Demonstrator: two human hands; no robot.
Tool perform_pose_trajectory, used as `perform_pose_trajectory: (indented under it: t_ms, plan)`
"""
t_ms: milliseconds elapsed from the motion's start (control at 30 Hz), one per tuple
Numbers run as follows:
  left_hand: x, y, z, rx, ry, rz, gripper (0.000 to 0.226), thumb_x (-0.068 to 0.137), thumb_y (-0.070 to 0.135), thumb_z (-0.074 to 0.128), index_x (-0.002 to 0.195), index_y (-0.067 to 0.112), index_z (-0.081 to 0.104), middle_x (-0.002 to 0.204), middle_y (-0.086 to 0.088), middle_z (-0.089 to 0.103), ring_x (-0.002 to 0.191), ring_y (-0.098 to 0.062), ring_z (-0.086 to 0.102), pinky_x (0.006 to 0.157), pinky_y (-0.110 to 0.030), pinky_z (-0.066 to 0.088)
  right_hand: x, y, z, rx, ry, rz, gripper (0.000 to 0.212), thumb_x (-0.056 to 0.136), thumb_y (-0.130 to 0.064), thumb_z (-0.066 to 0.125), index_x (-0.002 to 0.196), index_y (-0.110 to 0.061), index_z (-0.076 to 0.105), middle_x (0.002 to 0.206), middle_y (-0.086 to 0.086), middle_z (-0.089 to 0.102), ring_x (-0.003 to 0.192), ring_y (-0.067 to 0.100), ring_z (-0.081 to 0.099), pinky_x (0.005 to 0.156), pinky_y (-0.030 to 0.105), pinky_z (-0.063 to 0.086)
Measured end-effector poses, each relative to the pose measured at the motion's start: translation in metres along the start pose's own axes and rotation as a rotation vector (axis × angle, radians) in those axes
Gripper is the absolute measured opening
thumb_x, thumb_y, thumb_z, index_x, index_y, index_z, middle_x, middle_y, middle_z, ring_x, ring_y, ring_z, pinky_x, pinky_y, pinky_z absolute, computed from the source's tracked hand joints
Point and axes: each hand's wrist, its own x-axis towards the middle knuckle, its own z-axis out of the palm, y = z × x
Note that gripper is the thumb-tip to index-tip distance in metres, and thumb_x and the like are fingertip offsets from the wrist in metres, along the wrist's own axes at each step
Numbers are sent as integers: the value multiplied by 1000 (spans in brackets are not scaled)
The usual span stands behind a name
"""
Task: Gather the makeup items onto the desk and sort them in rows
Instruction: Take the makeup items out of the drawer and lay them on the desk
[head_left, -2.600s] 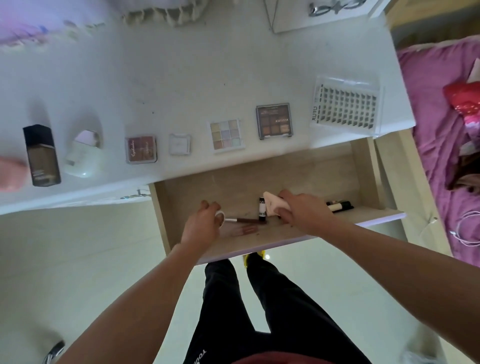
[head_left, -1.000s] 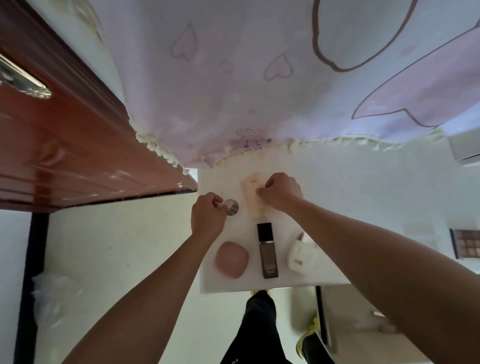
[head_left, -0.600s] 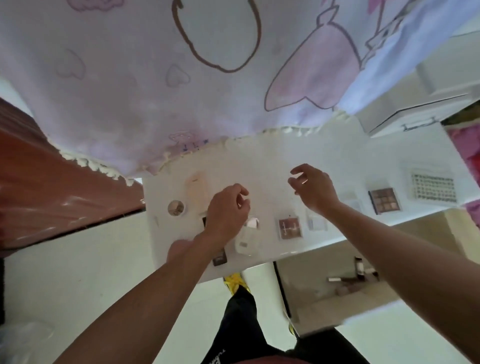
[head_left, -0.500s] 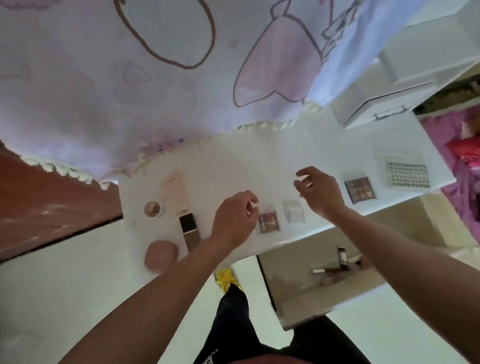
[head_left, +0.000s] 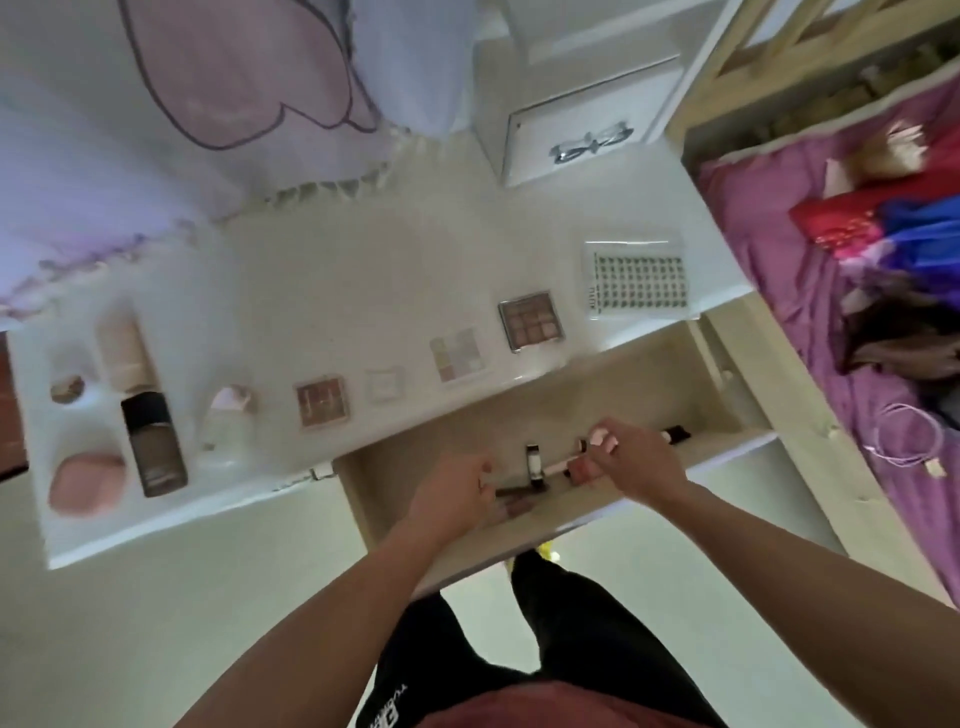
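Makeup lies in a row on the white desk (head_left: 322, 291): a pink puff (head_left: 85, 483), a dark foundation bottle (head_left: 153, 444), a beige tube (head_left: 122, 356), a small round jar (head_left: 67, 388), a blush compact (head_left: 320, 401), two palettes (head_left: 531, 320) and a lash tray (head_left: 639, 280). Both hands are down in the open drawer (head_left: 727, 410). My left hand (head_left: 452, 493) has its fingers curled at the end of a dark slim stick (head_left: 514, 490); the grip is hidden. My right hand (head_left: 634, 462) pinches a small pink item (head_left: 602, 439). A black-capped tube (head_left: 535, 465) lies between the hands.
A bed with purple bedding (head_left: 779, 270) and a white cable (head_left: 909, 441) stands to the right. A white box with a bow handle (head_left: 587, 140) sits at the desk's back. A printed curtain (head_left: 208, 104) hangs over the desk's back left. My legs stand under the drawer.
Both hands let go of the beige tube and the round jar at the desk's left end, swung right across the row, and are now down in the drawer again.
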Motion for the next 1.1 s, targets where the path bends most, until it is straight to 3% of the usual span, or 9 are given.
perform_pose_trajectory:
  t_ms: [200,333,467,667,867,1100]
  plan:
    - [27,18,46,18,-61,-130,35,90,28,56,123,18,54,116,-6,61,108,-25,57,85,-30,42,42,87,-18,-203,-64,121,26,92,-26,54,116,-18,60,114,8,66,104,29,60,75,31,42]
    - [57,27,73,123,-45,-88,40,89,23,55,128,20,49,118,-7,54,109,-27,55,83,-32,41,77,113,-15,-375,-146,55,40,92,-29,56,131,-22,53,134,7,55,121,29,51,87,36,45]
    - [93,33,97,116,-12,-89,36,90,18,50,126,16,49,118,-11,51,108,-31,52,80,-35,43,105,128,-3,-477,-217,-3,48,89,-30,59,137,-26,50,140,4,50,128,29,44,94,37,45]
    - [126,33,132,50,32,-146,31,90,27,57,117,15,50,112,-9,59,103,-30,57,79,-35,44,117,132,18,-445,-197,-132,52,84,-37,63,133,-27,52,132,2,52,123,26,42,87,35,41]
    - [134,28,146,29,111,-91,31,83,18,60,111,11,51,108,-11,59,94,-35,59,75,-39,45,113,111,47,-351,-152,-380,34,84,-31,61,118,-25,62,113,0,60,109,26,53,82,35,40]
    - [127,17,148,-75,181,-87,26,83,9,52,109,7,49,108,-15,57,88,-40,58,72,-43,47,114,99,57,-228,-178,-320,21,90,-24,58,109,-15,57,107,8,54,93,34,58,67,35,40]
